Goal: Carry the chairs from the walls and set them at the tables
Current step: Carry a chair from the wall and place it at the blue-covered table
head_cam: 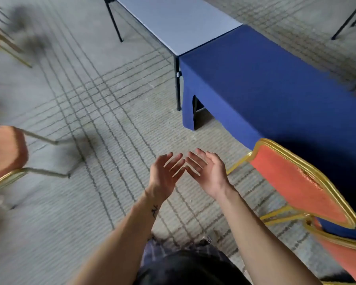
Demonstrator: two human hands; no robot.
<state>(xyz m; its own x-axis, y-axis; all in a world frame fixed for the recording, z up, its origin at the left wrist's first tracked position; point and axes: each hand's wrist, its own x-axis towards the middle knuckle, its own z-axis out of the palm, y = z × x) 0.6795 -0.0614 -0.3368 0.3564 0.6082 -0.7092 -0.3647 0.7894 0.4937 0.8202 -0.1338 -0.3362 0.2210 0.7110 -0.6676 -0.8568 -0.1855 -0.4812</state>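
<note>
Orange banquet chair is standing on the carpet, just beside the blue-draped table, and looks placed. Left grip and right grip are hovering empty, fingers spread, fingertips nearly touching. Likely between carries. The next move is reaching for the blurred chair at left, taking its frame and carrying it to the bare grey table.

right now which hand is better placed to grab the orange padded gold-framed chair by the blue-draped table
Right, probably: the open right hand is nearer the orange padded gold-framed chair; the left hand, also open, sits farther away.
</note>
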